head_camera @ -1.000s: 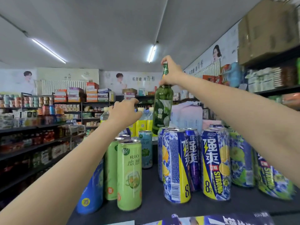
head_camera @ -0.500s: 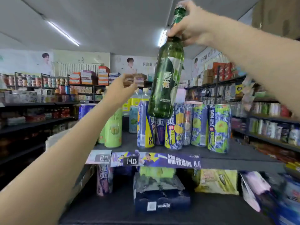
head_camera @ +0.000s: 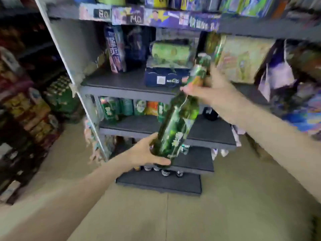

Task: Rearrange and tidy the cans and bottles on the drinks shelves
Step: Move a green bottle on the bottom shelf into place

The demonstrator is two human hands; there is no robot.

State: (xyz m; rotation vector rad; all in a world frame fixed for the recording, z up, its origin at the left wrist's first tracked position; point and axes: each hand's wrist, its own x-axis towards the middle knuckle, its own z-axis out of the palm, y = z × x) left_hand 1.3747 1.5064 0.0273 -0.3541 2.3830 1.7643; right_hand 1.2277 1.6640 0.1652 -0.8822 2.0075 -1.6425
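Green glass bottle [head_camera: 175,129] tilted; left hand [head_camera: 147,153] fingers cup base, right hand [head_camera: 212,91] fingers grip neck.

A shop aisle with a pale beige floor [head_camera: 217,206]. Dark grey stepped shelves [head_camera: 205,136] stand ahead, a light grey side panel [head_camera: 69,49] along their left edge.

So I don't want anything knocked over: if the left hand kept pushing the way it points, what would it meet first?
Probably the dark edge of a lower shelf just behind the green bottle that the left hand holds by its base; blur leaves depth uncertain.
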